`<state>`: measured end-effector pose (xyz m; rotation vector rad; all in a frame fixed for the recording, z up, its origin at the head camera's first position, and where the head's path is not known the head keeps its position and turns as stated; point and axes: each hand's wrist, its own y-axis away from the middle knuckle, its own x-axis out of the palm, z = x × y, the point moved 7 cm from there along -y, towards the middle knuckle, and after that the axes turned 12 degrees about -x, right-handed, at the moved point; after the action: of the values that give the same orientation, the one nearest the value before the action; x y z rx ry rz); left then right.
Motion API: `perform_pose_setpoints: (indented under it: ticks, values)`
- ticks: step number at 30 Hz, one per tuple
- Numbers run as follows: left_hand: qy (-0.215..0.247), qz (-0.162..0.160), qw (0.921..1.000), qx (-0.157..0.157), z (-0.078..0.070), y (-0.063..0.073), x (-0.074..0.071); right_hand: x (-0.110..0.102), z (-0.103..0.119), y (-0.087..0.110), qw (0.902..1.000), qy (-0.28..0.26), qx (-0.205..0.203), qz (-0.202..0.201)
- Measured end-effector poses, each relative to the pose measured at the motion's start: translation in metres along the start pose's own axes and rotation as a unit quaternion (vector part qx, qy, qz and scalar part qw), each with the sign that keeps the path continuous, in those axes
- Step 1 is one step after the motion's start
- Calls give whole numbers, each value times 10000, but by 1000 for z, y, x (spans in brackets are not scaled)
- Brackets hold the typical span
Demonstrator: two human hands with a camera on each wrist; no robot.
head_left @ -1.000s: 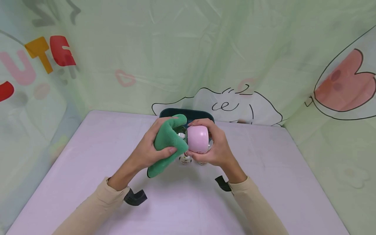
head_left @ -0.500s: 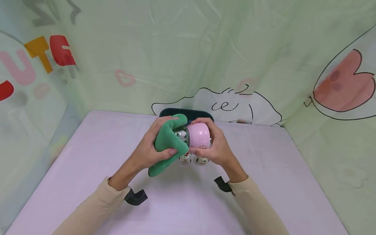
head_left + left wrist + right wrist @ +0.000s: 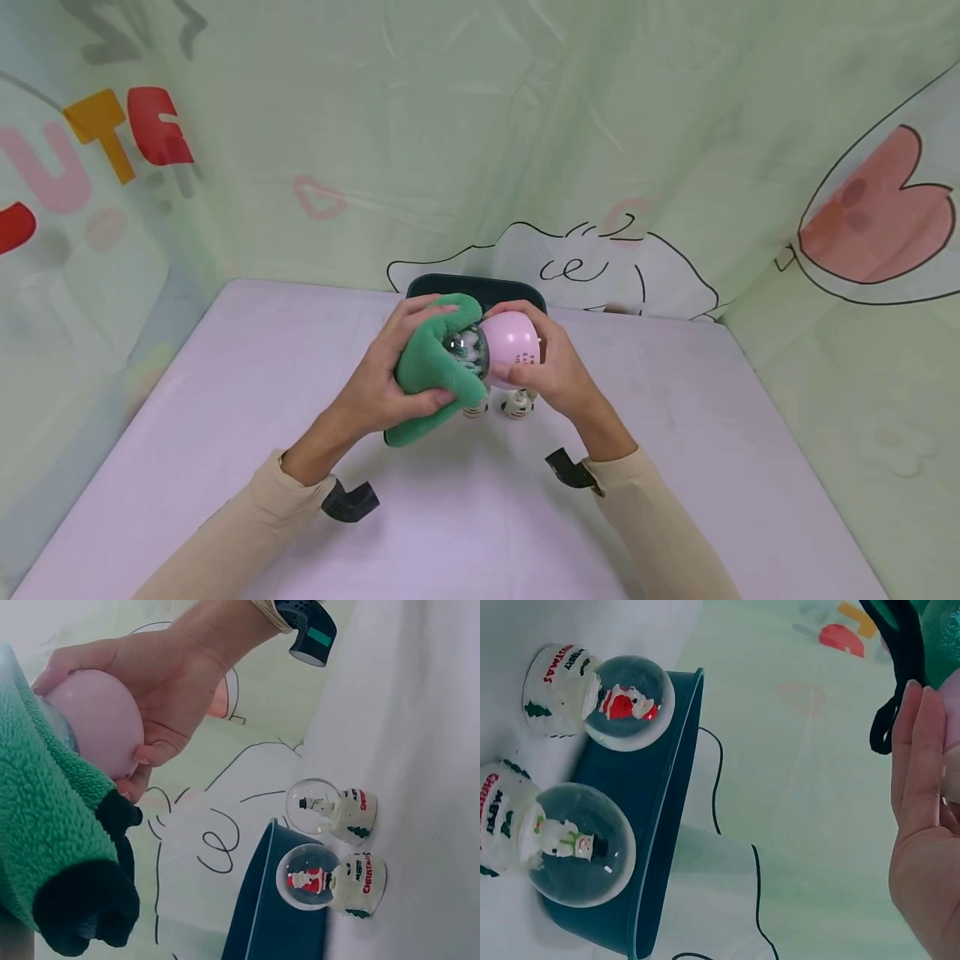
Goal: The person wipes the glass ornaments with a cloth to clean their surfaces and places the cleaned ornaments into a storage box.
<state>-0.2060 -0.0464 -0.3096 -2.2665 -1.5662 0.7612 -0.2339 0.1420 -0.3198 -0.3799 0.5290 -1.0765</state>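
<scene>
In the head view my left hand point(image 3: 378, 379) grips a thick green plush cloth point(image 3: 435, 358), black-trimmed in the left wrist view. The cloth wraps partly around the clear dome of a snow globe point(image 3: 513, 346) with a pink base. My right hand point(image 3: 562, 379) holds that base, fingers over the top and thumb on the near side. The globe lies sideways in the air, dome toward the cloth. Below stand two small white-based snow globes, one with a Santa figure point(image 3: 309, 880), the other with a snowman point(image 3: 322, 805). The cloth hides part of the pink globe's dome.
A dark teal bin point(image 3: 480, 287) stands behind the hands at the back of the table point(image 3: 637, 467). The two small globes are just in front of it. A pale printed curtain point(image 3: 480, 150) rises behind the table and at both sides.
The right hand has turned the pink base, and its lettering now shows. More of the clear dome is visible beside the cloth. The left hand keeps hold of the cloth and has shifted slightly.
</scene>
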Motion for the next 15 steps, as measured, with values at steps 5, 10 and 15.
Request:
perform_pose_setpoints:
  ticks: [5, 10, 15]
  values:
    - [-24, -11, 9999, 99, -1, 0, 2, 0, -3, 0, 9997, -101, 232, -40]
    - [-6, -108, 9999, 120, 0, 0, 1, 1, -2, 0, 9996, -122, 230, -60]
    - [-46, -223, 9997, 85, 2, -1, -1, 3, 1, 0, 9999, 5, 32, -112]
